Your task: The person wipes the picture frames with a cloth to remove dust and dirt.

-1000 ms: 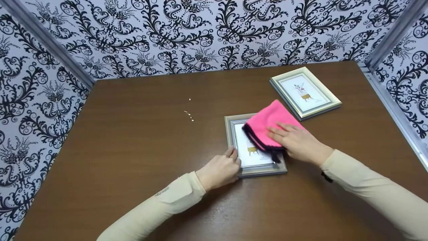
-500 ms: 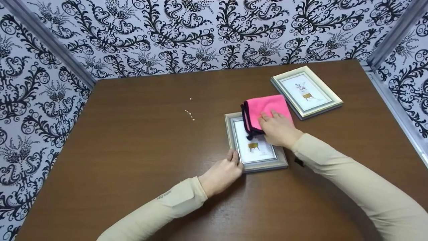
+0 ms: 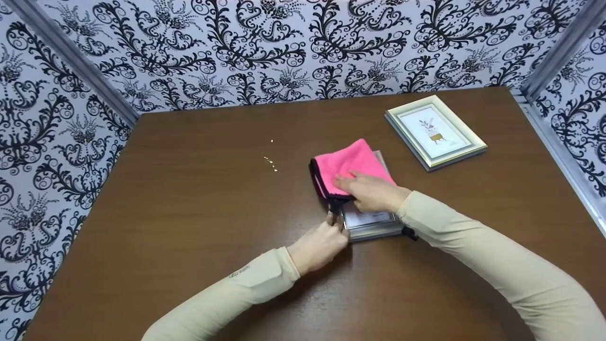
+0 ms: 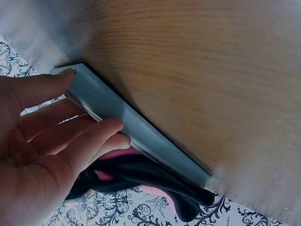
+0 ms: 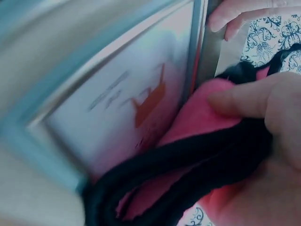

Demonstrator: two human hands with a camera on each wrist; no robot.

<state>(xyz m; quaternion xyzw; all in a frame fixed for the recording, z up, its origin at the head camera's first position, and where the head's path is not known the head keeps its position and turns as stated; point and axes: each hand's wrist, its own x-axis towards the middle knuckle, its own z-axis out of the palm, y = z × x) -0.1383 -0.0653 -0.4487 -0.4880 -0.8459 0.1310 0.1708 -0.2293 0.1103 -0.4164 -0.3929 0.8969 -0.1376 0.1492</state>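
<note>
A pink cloth with a dark edging (image 3: 350, 163) lies folded over the upper part of a picture frame (image 3: 374, 232) and reaches past its left side. My right hand (image 3: 376, 192) grips the cloth against the glass; in the right wrist view its thumb (image 5: 235, 101) rests on the pink fabric. The frame's lower left corner is in my left hand (image 3: 318, 244). In the left wrist view the thumb and fingers hold the grey side of the frame (image 4: 127, 120). Cloth and hand hide most of the picture; a brown pot drawing (image 5: 150, 103) shows in the right wrist view.
Another picture frame (image 3: 435, 132), with a plant drawing, lies face up at the back right of the brown table (image 3: 189, 199). Several small shiny specks (image 3: 271, 163) are left of the cloth. Patterned walls (image 3: 265, 47) stand behind and at both sides.
My right hand has moved the cloth up the frame, then left across to its left side. My left hand stays at the lower left corner, with slight movement.
</note>
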